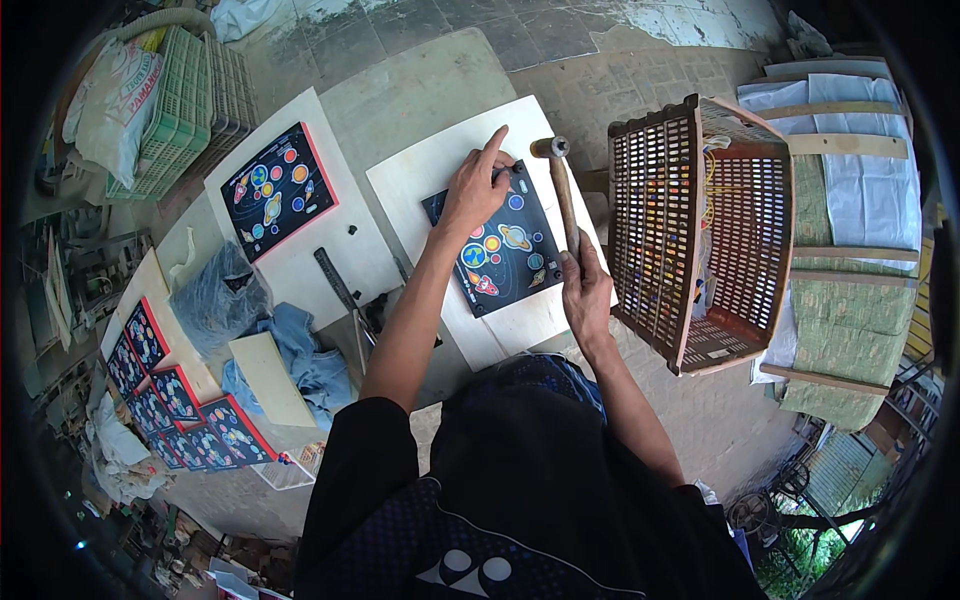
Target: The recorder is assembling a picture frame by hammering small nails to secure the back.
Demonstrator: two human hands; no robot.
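A dark board with printed planets and a rocket [515,262] lies on a white panel [410,185] in front of me. My left hand [477,192] rests over its far edge, index finger stretched out and the other fingers partly bent near the far corner. Whether a small piece sits under those fingertips is hidden. My right hand [586,290] is closed round the wooden handle of a hammer [563,195]. The hammer lies along the board's right side, head pointing away from me. Small black pieces show at the board's corners.
At left, another planet board [278,190] with a red edge lies on a white panel. Several similar boards [185,405] sit lower left, near a blue cloth [292,350]. A black-handled tool [340,285] lies between the panels. A brown plastic crate [690,235] stands at right.
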